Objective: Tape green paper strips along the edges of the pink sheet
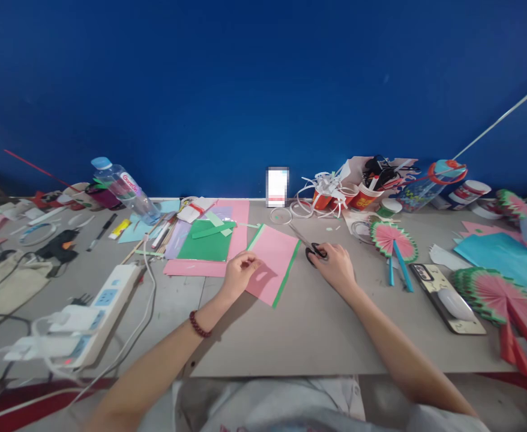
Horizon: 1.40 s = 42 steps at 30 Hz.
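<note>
A pink sheet of paper [272, 255] with green strips along two opposite edges lies at an angle on the table in front of me. Over its left side hovers my left hand [240, 276], fingers curled into a pinch and casting a shadow on the sheet. Whatever the fingertips hold, if anything, is too small to make out. To the right of the sheet, my right hand [337, 267] has its fingers at the black handles of a pair of scissors [311, 251]. The blades point away to the upper left, low over the tabletop.
Green sheets [204, 243] in clear film lie on pink paper at left, near a power strip [105, 300] with cables. A bottle [126, 189] leans against the blue wall. Red cups [366, 198], paper fans [394, 241] and a phone [448, 300] bearing a mouse are at right.
</note>
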{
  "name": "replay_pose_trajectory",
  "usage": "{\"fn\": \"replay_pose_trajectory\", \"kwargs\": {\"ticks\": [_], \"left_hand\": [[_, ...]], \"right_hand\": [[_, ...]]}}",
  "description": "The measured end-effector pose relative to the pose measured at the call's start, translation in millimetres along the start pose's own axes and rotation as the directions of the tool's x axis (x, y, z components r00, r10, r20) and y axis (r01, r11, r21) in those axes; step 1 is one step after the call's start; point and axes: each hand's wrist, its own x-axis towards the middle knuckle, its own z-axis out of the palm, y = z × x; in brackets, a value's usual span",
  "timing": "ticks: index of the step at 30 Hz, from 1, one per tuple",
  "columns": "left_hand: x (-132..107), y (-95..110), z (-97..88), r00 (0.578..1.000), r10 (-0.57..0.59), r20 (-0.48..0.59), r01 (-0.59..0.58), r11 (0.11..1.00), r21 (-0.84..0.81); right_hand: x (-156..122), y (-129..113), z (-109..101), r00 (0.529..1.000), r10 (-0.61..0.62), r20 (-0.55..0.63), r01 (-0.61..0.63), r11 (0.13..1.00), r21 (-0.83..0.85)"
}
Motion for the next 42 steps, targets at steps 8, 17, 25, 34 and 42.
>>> {"fn": "replay_pose_trajectory", "kwargs": {"ticks": [8, 17, 25, 34, 42], "left_hand": [[-2, 6, 1.8, 0.96, -0.261, 0.1, 0.28, 0.894, -0.35], [-2, 2, -1.0, 0.896, -0.318, 0.311, 0.443, 0.703, -0.556], [-6, 5, -0.3, 0.882, -0.302, 0.362, 0.462, 0.704, -0.539], [-8, 6, -0.1, 0.837, -0.256, 0.484, 0.515, 0.666, -0.539], [-11, 11, -0.7, 0.813, -0.224, 0.537, 0.525, 0.68, -0.512]], "right_hand": [[2, 5, -6, 0.994, 0.105, -0.009, -0.106, 0.983, -0.149], [5, 5, -12, 0.993, 0.117, 0.013, -0.109, 0.956, -0.271], [7, 15, -4, 0.969, 0.238, 0.06, -0.238, 0.971, -0.005], [7, 20, -1, 0.985, 0.165, 0.04, -0.167, 0.985, 0.048], [5, 10, -5, 0.988, 0.15, 0.039, -0.152, 0.987, 0.057]]}}
